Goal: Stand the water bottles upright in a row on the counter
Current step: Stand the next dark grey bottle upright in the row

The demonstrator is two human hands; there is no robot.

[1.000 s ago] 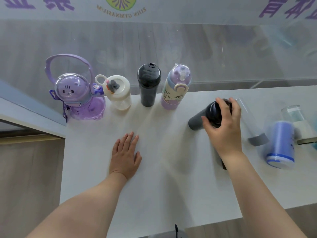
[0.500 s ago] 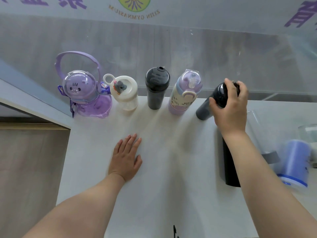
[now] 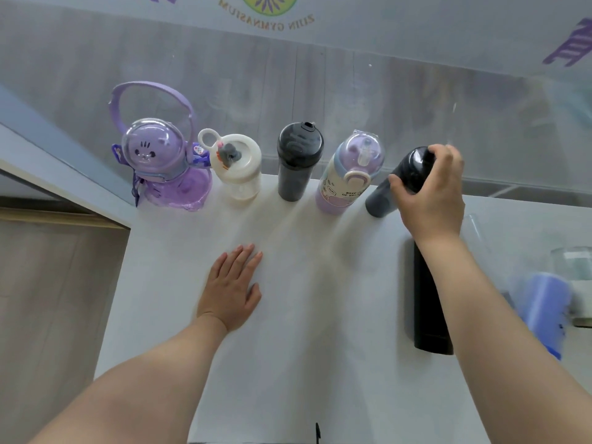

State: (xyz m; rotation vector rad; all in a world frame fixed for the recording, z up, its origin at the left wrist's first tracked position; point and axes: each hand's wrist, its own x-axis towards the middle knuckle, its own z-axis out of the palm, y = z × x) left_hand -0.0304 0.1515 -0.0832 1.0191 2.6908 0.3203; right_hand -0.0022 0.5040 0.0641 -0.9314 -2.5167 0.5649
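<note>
Along the far edge of the white counter, against the glass wall, stands a row of bottles: a purple astronaut-cat bottle with a big loop handle at the left end, then a cream bottle with a ring on its lid, a dark grey tumbler, and a lilac bottle with a clear straw cap. Just right of that one is the dark grey flask — the right hand grips its top, thumb on the near side and fingers curled over the cap, while its base meets the counter next in line; whether it stands fully upright I cannot tell. The left hand lies flat on the counter nearer in, fingers straight and together, holding nothing. Partly hidden under the right forearm, a black bottle lies on its side, running near to far. Further right — and blurred — a blue bottle also lies tipped over, with a clear cup just beyond it and a clear container lying just right of the forearm.
</note>
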